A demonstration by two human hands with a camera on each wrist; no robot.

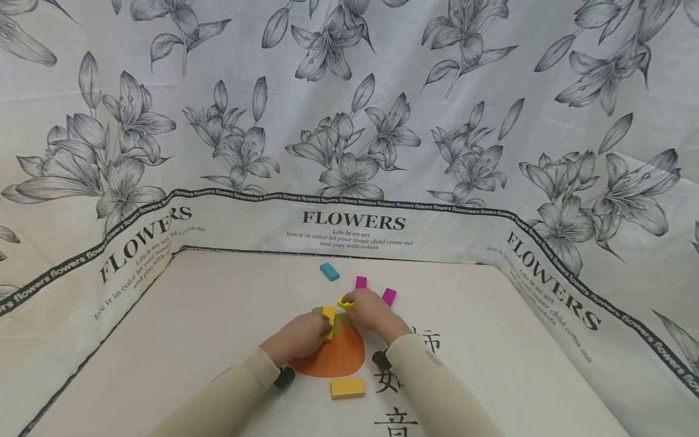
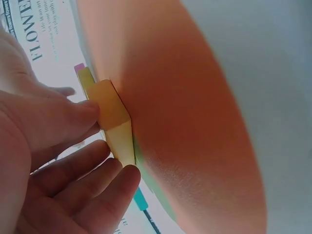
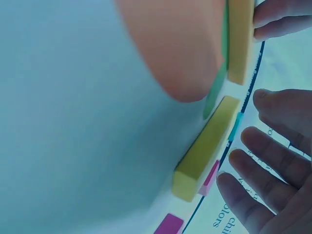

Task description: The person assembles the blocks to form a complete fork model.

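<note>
On the printed orange persimmon, my left hand pinches a yellow-orange block. The left wrist view shows the thumb on one side of this block and fingertips along the other. Just beyond and to the right is a brighter yellow block, partly hidden by my right hand in the head view. In the right wrist view this yellow block lies by the print's green leaf, with the right fingers spread and fairly straight above it.
A second yellow-orange block lies near me, below the print. Two magenta blocks lie past the right hand, and a blue block farther back. Flower-printed cloth surrounds the pale table. Black characters mark its surface.
</note>
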